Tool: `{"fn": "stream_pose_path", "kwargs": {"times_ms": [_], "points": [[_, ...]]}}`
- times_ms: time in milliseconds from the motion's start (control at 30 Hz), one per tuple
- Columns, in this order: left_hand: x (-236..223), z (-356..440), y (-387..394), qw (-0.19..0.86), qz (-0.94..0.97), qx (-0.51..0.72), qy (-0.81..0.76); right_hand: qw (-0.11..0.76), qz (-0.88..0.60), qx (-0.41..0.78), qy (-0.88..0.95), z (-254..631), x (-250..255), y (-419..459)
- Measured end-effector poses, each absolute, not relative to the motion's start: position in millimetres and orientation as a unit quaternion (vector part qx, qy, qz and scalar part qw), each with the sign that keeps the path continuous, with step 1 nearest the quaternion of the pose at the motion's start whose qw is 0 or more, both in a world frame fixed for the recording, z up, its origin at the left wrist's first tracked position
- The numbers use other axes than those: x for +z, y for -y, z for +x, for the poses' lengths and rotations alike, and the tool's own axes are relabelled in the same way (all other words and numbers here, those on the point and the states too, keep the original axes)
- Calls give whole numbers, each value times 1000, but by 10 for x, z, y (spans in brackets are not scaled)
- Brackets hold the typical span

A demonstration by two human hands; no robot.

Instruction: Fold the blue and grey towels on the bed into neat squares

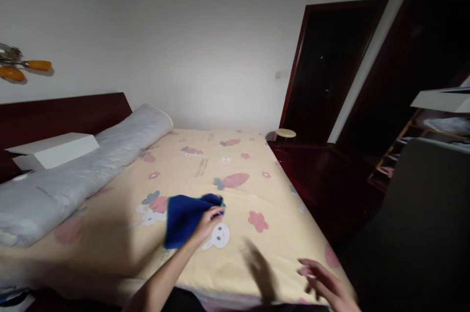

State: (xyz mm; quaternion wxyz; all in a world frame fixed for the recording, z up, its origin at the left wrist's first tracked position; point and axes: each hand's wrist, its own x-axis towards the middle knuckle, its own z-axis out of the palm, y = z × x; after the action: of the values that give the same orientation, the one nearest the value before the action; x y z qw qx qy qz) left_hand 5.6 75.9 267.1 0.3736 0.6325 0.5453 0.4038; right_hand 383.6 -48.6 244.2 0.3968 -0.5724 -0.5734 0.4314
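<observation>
- One left hand (210, 219), outstretched, pinches the right edge of a blue cloth (181, 221) on the bedsheet (279, 253).
- The right hand (323, 280), loosely spread, hangs near the bedsheet's right edge.
- Printed lettering (202, 167) farther off is unreadable.

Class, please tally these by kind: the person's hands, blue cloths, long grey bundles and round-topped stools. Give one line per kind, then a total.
Hands: 2 (left hand, right hand)
Blue cloth: 1
Long grey bundle: 1
Round-topped stool: 1
Total: 5
</observation>
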Motion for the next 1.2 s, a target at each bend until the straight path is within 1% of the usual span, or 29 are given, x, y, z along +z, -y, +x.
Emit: {"fn": "stream_pose_path", "kwargs": {"times_ms": [67, 167, 300, 400, 467, 533, 667, 767, 833, 900, 967, 1067, 1200], "points": [[2671, 468, -570, 422, 667, 392, -474, 420, -528, 462, 576, 3386, 2457, 303], [2631, 889, -271, 484, 687, 374, -391, 461, -491, 433, 599, 2921, 2388, 128], [2550, 1112, -40, 548, 660, 367, -361, 468, -475, 388, 636, 2792, 2247, 57], [2500, 1161, -3, 562, 644, 378, -355, 452, -483, 361, 658, 2854, 2228, 85], [2478, 1174, 1, 547, 653, 389, -351, 434, -484, 349, 675, 2877, 2263, 120], [2468, 1167, 9, 497, 682, 390, -367, 415, -481, 335, 696, 2870, 2314, 152], [2482, 1088, 37, 373, 772, 337, -389, 404, -474, 308, 719, 2826, 2394, 193], [2509, 1016, 36, 314, 815, 301, -382, 403, -469, 294, 729, 2812, 2403, 208], [2536, 980, 16, 283, 825, 302, -386, 390, -470, 278, 741, 2819, 2387, 210], [2578, 950, -14, 288, 821, 322, -373, 379, -479, 246, 753, 2841, 2370, 202], [2641, 920, -46, 336, 805, 351, -340, 382, -491, 208, 755, 2880, 2375, 184], [2760, 875, -76, 405, 774, 377, -307, 415, -509, 174, 734, 2945, 2457, 158], [2856, 854, -58, 423, 775, 345, -319, 459, -469, 182, 732, 2961, 2634, 181]]}}
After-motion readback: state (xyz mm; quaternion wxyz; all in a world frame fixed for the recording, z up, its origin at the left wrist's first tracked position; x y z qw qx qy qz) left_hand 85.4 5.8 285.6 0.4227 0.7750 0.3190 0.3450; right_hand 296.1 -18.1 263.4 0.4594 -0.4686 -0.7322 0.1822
